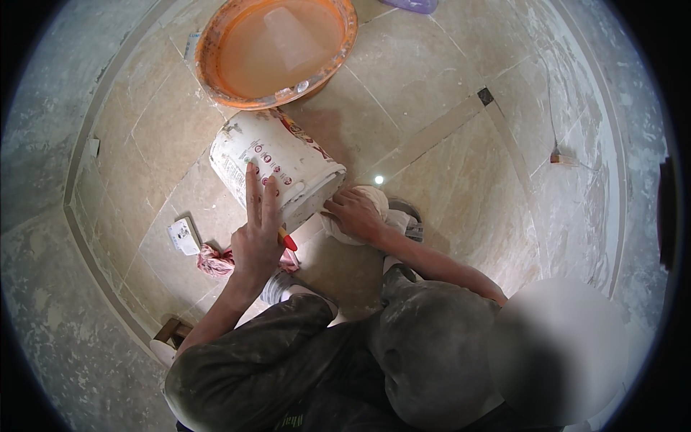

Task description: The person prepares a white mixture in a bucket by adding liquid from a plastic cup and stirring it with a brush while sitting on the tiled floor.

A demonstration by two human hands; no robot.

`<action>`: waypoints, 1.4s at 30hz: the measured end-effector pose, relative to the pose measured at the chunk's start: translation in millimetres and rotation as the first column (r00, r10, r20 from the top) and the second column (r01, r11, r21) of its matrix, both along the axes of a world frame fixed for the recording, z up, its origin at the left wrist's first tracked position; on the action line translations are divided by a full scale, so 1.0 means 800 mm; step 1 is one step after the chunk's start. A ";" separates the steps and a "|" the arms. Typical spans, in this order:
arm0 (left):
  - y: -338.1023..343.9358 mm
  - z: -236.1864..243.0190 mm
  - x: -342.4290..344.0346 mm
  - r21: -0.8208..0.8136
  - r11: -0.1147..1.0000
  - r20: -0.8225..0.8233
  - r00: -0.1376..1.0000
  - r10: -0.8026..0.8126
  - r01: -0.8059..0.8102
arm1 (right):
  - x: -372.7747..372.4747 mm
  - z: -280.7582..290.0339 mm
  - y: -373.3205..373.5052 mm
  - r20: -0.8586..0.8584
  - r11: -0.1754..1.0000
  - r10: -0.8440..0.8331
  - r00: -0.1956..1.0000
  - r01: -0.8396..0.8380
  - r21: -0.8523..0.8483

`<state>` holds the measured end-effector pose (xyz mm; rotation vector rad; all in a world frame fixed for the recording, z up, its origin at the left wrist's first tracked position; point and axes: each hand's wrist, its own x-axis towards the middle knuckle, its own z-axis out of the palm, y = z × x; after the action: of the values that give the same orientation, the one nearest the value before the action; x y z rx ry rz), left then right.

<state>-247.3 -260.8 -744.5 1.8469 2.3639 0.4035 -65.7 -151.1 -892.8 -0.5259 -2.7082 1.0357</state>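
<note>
A white plastic bucket (266, 151) with red printing lies tipped on its side in the middle. My left hand (253, 230) rests against it with two fingers stretched along its side, the others curled round a red-handled tool (289, 241), whose far part is hidden. My right hand (351, 214) has bent fingers beside the bucket's lower right rim, on a pale crumpled cloth or bag (371, 198); what exactly they grip is hidden. A red-and-white crumpled cloth (214, 259) lies below the bucket at the left.
An orange basin (212, 68) of murky water stands behind the bucket. A small white box (183, 236) lies at left, a brush-like tool (563, 158) at right and a purple item (410, 6) at top. My legs and feet fill the lower middle. Wooden object (171, 333) at lower left.
</note>
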 end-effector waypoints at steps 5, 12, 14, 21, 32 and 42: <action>-0.005 -0.003 0.002 -0.066 0.997 0.111 0.993 0.046 -0.039 | -0.003 0.009 0.002 0.010 0.997 -0.017 1.000 0.018 -0.079; -0.005 -0.001 0.000 -0.002 1.000 -0.021 1.000 -0.004 0.004 | -0.010 0.012 0.007 0.088 0.984 0.039 0.995 -0.023 -0.176; -0.006 -0.003 0.000 -0.013 1.000 -0.018 1.000 -0.005 0.005 | -0.010 0.010 0.008 0.092 0.986 0.047 0.995 -0.031 -0.166; -0.012 -0.005 0.005 -0.047 0.998 0.009 1.000 -0.027 0.028 | -0.013 0.013 0.003 0.190 0.973 0.083 0.978 -0.038 -0.229; -0.011 -0.003 0.011 -0.112 0.994 0.056 0.998 -0.001 0.007 | -0.010 -0.013 -0.007 0.210 0.971 0.063 0.976 -0.012 -0.238; -0.015 -0.005 0.013 -0.112 0.993 0.009 0.999 -0.032 0.033 | 0.015 0.028 0.006 0.235 0.959 0.213 0.948 -0.249 0.136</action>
<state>-237.0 -272.5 -748.2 1.8283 2.2974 0.2674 -53.4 -146.0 -870.4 -0.3133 -3.0771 0.8352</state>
